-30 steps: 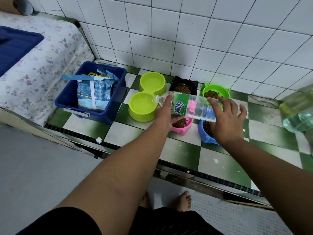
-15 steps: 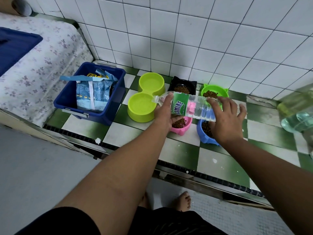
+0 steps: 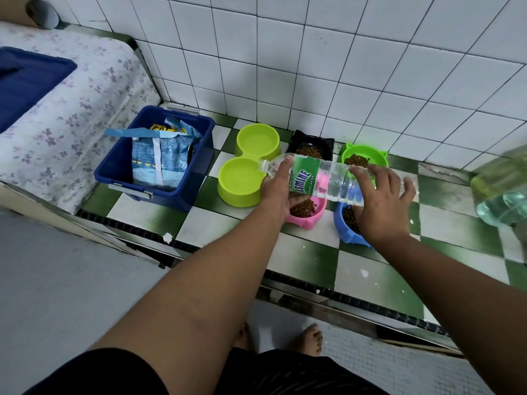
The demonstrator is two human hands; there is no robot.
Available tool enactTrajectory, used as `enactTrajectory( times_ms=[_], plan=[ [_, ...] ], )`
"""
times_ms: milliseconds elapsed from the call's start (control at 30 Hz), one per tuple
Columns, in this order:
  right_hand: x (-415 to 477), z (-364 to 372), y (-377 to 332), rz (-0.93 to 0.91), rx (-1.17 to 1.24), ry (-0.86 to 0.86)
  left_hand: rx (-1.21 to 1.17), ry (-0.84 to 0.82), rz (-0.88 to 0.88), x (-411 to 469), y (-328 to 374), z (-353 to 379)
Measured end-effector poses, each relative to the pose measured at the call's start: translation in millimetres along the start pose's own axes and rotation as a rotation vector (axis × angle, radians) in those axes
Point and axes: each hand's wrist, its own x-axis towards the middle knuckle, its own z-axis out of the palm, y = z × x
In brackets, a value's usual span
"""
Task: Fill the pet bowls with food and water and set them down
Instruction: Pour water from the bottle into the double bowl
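Head view: the water bottle (image 3: 322,181) is held nearly level, neck slightly down, just right of the lime double bowl (image 3: 236,198), with its mouth at the rim of that bowl's nearer cup.
Bottle handling: it is thin clear plastic, probably light and easily dented by a hard squeeze. The label could be slick if wet, so the shoulder and the ribbed base look like the surest holds.
Left hand (image 3: 278,192): the fingers (image 3: 282,166) wrap the neck end, on the lime double bowl's side.
Right hand (image 3: 379,203): the fingers (image 3: 362,173) are curled over the base end, farther from the lime double bowl.
Bottle against fingers: the label and clear mid-body lie bare between the two grips.
Pink bowl (image 3: 310,218): it sits right of the lime double bowl, under the bottle, and holds kibble.
Flow: I cannot tell whether water is running.
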Motion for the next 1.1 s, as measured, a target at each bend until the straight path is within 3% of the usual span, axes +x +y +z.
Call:
enactTrajectory(
  times_ms=[333,567,833,1100],
  plan=[
    [3,3,-7,0.034,0.046,-0.01,0.026,0.007,0.093,-13,17,-2],
    [9,3,-17,0.06,0.163,0.0,0.065,-0.058,0.278,-19,36,6],
    [4,10,-14,0.136,0.34,0.141,0.181,-0.326,0.491,-46,46,36],
    [-21,-2,4,0.362,0.599,0.254,0.414,-0.628,0.594,-62,25,79]
  ],
)
